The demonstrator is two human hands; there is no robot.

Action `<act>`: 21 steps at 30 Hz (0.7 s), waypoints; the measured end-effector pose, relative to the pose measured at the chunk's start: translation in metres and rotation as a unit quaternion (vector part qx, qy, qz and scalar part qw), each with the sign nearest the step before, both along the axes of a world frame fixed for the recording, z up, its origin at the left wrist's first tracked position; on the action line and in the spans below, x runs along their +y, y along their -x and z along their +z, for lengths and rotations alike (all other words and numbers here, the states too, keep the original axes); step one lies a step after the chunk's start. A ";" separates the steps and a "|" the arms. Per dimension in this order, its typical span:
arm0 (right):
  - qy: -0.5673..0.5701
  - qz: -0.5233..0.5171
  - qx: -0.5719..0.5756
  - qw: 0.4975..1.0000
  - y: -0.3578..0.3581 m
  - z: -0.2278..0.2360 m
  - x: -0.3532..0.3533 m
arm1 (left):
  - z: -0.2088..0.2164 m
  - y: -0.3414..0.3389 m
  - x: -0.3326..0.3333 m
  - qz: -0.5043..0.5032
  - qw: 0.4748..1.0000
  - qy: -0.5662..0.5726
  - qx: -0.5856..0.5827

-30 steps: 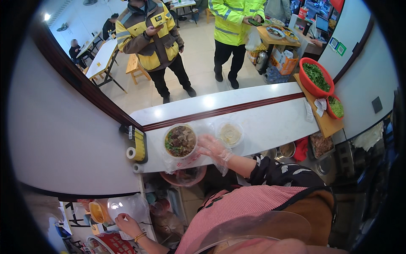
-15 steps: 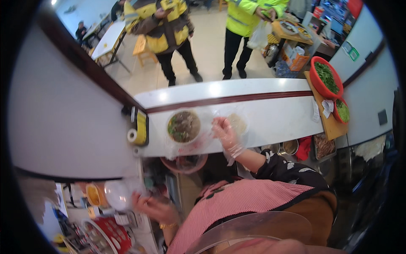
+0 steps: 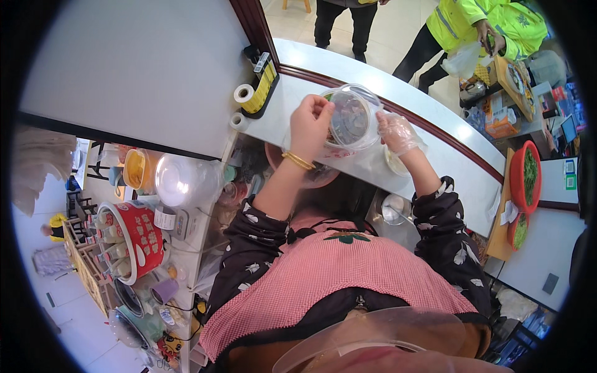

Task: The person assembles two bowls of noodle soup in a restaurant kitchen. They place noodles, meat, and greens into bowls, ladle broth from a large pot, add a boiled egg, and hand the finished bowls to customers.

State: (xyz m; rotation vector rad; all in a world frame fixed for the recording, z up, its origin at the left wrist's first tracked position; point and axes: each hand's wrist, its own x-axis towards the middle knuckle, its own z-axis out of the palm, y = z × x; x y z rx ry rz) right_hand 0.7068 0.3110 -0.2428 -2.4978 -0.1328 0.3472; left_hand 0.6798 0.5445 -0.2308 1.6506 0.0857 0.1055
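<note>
My left hand [image 3: 313, 126], bare with a gold bracelet at the wrist, is closed on the left rim of a clear round plastic lid [image 3: 351, 119]. The lid is over a takeaway bowl [image 3: 339, 151] on the white counter and hides most of its contents; some green shows at the rim. Whether the lid touches the bowl I cannot tell. In a clear plastic glove, my right hand [image 3: 400, 133] is at the lid's right edge, its fingers bent; its grip is unclear. A second pale bowl [image 3: 395, 163] stands partly hidden beneath my right wrist.
At left, a stack of clear lids [image 3: 181, 179] stands near a red tub of bottles [image 3: 134, 239]. A yellow roll dispenser [image 3: 261, 90] sits on the counter [image 3: 311, 93]. Red basins of greens [image 3: 528, 174] are at right. A person in a yellow-green jacket [image 3: 457, 28] stands beyond.
My left hand has come from beside the clear lids at left to the bowl, now with a lid. My right hand stays near the bowls. The view has turned, shifting the counter.
</note>
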 end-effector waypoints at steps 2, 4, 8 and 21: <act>0.038 0.038 0.010 0.999 -0.008 0.001 0.009 | -0.002 -0.011 0.016 0.066 0.980 -0.179 -0.054; 0.056 0.070 -0.008 0.996 -0.013 0.003 0.018 | -0.005 -0.013 0.028 0.069 0.962 -0.262 -0.030; 0.103 0.099 -0.030 0.989 -0.017 0.008 0.029 | -0.014 -0.012 0.039 0.050 0.952 -0.302 0.019; 0.072 0.122 -0.349 0.926 -0.017 0.000 0.071 | -0.047 -0.006 0.044 -0.001 0.993 0.067 0.095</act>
